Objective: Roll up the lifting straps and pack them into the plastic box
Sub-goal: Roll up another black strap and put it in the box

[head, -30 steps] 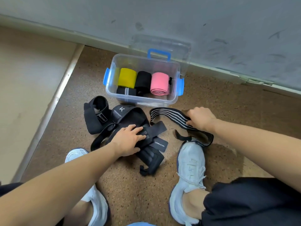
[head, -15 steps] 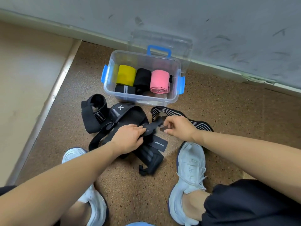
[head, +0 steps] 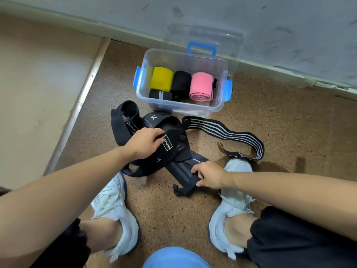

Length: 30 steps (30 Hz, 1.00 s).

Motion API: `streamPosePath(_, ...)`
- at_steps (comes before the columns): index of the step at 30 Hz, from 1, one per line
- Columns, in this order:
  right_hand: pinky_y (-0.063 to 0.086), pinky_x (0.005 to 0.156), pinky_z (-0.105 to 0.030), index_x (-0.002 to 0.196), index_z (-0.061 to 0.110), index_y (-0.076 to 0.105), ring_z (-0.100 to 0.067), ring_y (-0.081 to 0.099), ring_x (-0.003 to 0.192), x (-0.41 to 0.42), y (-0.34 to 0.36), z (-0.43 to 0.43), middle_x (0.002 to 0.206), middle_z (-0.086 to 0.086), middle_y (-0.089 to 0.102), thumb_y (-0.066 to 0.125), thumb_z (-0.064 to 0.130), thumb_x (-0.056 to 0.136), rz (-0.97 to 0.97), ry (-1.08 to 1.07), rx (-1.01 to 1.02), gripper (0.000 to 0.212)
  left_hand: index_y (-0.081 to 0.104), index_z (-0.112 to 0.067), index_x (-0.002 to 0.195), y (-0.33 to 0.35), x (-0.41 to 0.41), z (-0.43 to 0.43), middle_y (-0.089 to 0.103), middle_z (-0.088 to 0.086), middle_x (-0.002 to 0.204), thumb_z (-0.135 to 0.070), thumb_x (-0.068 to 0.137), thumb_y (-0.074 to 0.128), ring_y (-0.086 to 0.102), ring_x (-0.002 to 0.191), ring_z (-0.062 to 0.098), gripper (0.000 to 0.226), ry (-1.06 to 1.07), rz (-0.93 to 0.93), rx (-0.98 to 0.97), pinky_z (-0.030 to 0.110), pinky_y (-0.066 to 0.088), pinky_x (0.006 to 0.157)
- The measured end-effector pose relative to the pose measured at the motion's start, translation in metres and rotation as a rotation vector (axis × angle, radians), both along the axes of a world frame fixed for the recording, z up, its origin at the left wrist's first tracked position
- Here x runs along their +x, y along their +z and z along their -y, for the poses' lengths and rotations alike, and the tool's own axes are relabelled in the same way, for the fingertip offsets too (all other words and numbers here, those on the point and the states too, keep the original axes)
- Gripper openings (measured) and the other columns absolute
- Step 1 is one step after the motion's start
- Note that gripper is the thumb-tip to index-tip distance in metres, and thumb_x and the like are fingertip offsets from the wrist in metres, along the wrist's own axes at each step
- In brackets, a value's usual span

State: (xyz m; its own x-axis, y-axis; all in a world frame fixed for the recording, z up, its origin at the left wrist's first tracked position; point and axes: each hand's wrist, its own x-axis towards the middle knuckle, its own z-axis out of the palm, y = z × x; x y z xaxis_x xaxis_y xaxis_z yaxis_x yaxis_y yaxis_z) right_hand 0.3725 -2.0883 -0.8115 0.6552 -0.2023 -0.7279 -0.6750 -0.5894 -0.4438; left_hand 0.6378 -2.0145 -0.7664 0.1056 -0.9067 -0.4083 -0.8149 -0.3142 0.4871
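Observation:
A clear plastic box [head: 222,88] with blue latches stands open on the floor by the wall. Inside it lie a yellow roll [head: 161,78], a black roll [head: 181,84], a pink roll [head: 201,87] and a small striped black roll [head: 160,95]. In front of the box is a heap of black lifting straps [head: 172,151]. My left hand [head: 144,145] grips one black labelled strap and lifts it off the heap. My right hand [head: 208,175] pinches the black padded grip end [head: 181,171] near my right shoe. A black strap with white stripes [head: 222,132] lies loose to the right.
The box's clear lid [head: 204,38] leans against the grey wall. A metal floor strip [head: 77,105] runs along the left, with a beige surface beyond it. My two white shoes [head: 116,209] stand on the speckled brown floor on either side of the heap.
My left hand has lifted a labelled strap up off the heap. My right hand left the striped strap, crossed to the heap, then dropped to the padded end near my shoe.

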Motion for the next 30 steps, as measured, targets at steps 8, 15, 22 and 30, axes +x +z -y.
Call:
streamPosePath(8,0.041,0.068,-0.019,0.105,0.017,0.068,-0.006,0.055,0.076,0.017,0.093,0.038,0.085,0.008,0.06,0.073,0.019,0.093,0.067,-0.01,0.173,0.013,0.07,-0.02,0.117,0.037,0.009,0.02,0.075,0.001,0.106,-0.025,0.101,0.059,0.067,0.102,0.026,0.02,-0.085,0.009,0.002,0.038,0.05,0.084)
streamPosePath(15,0.041,0.066,-0.031,0.092,0.012,0.061,-0.013,0.05,0.067,0.043,0.194,0.088,0.077,-0.006,0.058,0.068,0.012,0.095,0.473,-0.373,0.021,0.007,0.072,-0.013,0.114,0.106,0.031,0.027,0.072,0.0,0.103,-0.017,0.1,0.061,0.066,0.101,0.022,0.019,-0.034,-0.046,-0.046,0.04,0.051,0.091)
streamPosePath(22,0.049,0.067,-0.044,0.093,0.014,0.052,-0.03,0.054,0.073,0.041,0.263,0.078,0.081,-0.017,0.056,0.055,0.002,0.101,0.713,-0.87,0.239,0.015,0.072,-0.017,0.1,0.174,0.037,0.012,0.074,0.003,0.096,-0.013,0.097,0.063,0.069,0.094,0.022,0.01,0.113,-0.13,-0.12,0.041,0.056,0.088)
streamPosePath(30,0.055,0.06,-0.036,0.096,0.013,0.056,-0.022,0.06,0.074,0.039,0.302,0.076,0.091,-0.01,0.06,0.052,0.001,0.101,0.834,-1.133,0.084,0.014,0.067,-0.02,0.09,0.229,0.027,-0.019,0.073,0.005,0.089,-0.024,0.083,0.057,0.068,0.082,0.02,0.013,0.089,-0.29,-0.183,0.036,0.053,0.077)
